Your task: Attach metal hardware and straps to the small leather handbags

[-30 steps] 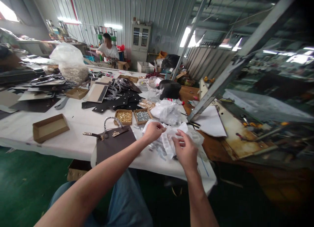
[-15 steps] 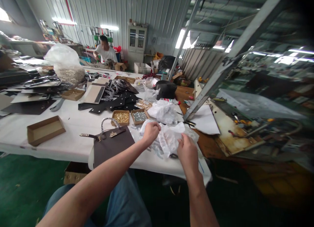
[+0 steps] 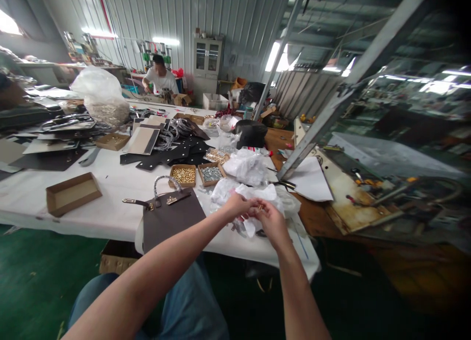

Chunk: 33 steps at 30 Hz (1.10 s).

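My left hand (image 3: pixel 237 206) and my right hand (image 3: pixel 268 218) meet above the near edge of the white-covered table (image 3: pixel 110 202). Their fingertips pinch together on a small gold-coloured piece (image 3: pixel 259 208) and on crumpled clear plastic wrapping (image 3: pixel 257 195). Both hands are closed in a pinch. A dark brown leather bag (image 3: pixel 171 217) with a wrapped handle and gold clasp lies flat just left of my left hand. Two small cardboard trays, one of gold hardware (image 3: pixel 184 175) and one of silver hardware (image 3: pixel 211 173), stand behind the bag.
An empty cardboard tray (image 3: pixel 71 193) sits at the left. Black leather pieces (image 3: pixel 172 153), boards and a large plastic bag (image 3: pixel 101 97) fill the far table. A slanted metal post (image 3: pixel 331 109) and a wooden bench (image 3: pixel 346 202) stand at the right. A person sits working at the back.
My two hands have come together, from holding the plastic wrapping apart to pinching a small gold-coloured piece between their fingertips. The wrapping has been drawn lower.
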Motion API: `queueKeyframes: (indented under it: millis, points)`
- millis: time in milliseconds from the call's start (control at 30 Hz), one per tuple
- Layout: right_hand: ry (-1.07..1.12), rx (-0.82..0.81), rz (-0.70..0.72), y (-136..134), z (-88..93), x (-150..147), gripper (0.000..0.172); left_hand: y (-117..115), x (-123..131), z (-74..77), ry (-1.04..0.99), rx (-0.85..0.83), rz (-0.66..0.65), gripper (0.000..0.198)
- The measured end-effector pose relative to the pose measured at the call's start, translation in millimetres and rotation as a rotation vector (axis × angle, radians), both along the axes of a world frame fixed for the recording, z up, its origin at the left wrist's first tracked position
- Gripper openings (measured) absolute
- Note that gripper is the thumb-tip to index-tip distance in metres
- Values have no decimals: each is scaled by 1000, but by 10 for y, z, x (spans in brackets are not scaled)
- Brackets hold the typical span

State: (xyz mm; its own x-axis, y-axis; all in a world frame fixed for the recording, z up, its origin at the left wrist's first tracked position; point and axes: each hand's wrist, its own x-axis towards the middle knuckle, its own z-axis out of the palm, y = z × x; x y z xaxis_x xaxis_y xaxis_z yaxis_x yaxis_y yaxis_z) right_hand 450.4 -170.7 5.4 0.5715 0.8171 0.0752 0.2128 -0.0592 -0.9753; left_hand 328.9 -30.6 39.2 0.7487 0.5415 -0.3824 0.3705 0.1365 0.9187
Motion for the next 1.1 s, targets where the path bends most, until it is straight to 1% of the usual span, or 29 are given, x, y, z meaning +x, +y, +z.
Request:
queueKeyframes:
  millis: [67,100,200,267,333,400,433,533,567,600,667,733,767,800,867,933,967,1033,1067,1100]
  points:
    - [8,22,-53,14,-13,33,62,8,78,-9,5,83,-22,33]
    - [-50,16,-104,21,-7,55,60,22,112,0,5,139,-25,30]
    - [-406,-63,-258,47,50,120,43,103,188,64,-17,256,5,24]
    - [-637,-112,-250,75,93,147,38,170,211,114,-41,279,26,20]
    - [-748,-110,-176,106,115,159,45,221,208,150,-65,293,34,18]
    - [-768,-77,-139,122,115,156,54,246,183,167,-89,294,29,19]
    - [-760,-65,-146,119,112,149,55,249,164,171,-103,291,26,20]
    - [-702,-52,-230,69,139,106,43,236,109,172,-149,267,29,24]
    - [-658,-48,-244,48,166,85,42,231,99,173,-164,252,37,25]
    - [-599,-41,-237,29,201,62,44,228,95,177,-177,237,45,26]
    - [-491,-46,-163,10,280,23,52,228,106,198,-194,213,49,25]
    - [-479,-79,-84,21,343,17,65,235,132,239,-208,214,32,22]
    - [-510,-98,-82,34,359,31,66,238,145,264,-218,225,18,24]
    - [-551,-116,-114,49,363,57,60,239,153,288,-232,243,0,29]
    - [-623,-140,-226,79,334,132,47,232,145,308,-242,316,-41,45]
    - [-678,-176,-340,105,269,209,45,207,94,261,-195,451,-82,54]
    - [-704,-198,-382,118,232,239,46,190,53,206,-158,537,-104,52]
    - [-741,-227,-446,140,160,272,48,155,-52,45,-118,738,-165,36]
    - [-750,-232,-475,150,131,277,49,142,-108,-48,-122,849,-213,31]
    - [-750,-227,-501,158,109,279,49,136,-161,-137,-137,961,-272,36]
